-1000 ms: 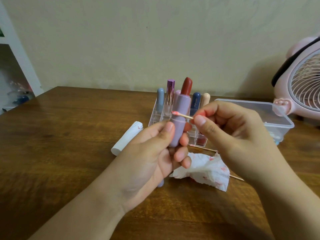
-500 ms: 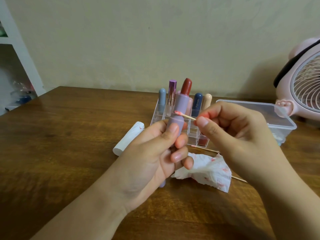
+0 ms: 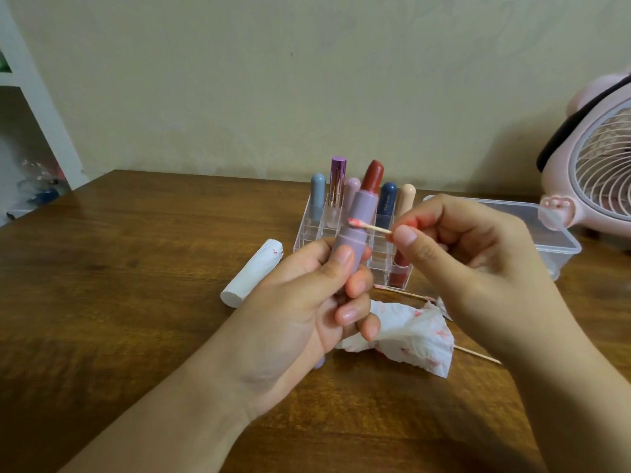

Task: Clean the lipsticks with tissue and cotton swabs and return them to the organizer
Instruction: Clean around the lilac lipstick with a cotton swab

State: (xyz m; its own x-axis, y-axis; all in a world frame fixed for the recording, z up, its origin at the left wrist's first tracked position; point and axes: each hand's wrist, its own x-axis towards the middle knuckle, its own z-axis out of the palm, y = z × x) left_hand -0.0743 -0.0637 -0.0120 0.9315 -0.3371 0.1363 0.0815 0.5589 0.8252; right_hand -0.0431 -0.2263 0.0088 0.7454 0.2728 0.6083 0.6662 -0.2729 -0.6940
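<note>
My left hand grips an uncapped lilac lipstick upright, its dark red bullet twisted out at the top. My right hand pinches a cotton swab by its wooden stick; the pink-stained tip touches the lilac tube below the bullet. Behind the hands stands a clear acrylic organizer holding several capped lipsticks and glosses. A crumpled tissue with red smears lies on the table under my hands.
A white stained roll of tissue lies left of the organizer. Used swabs lie by the tissue. A clear lidded plastic box and a pink fan stand at the right. A white shelf stands far left.
The swab tip has shifted slightly along the lilac tube. Both hands keep their grips and stay almost in place.
</note>
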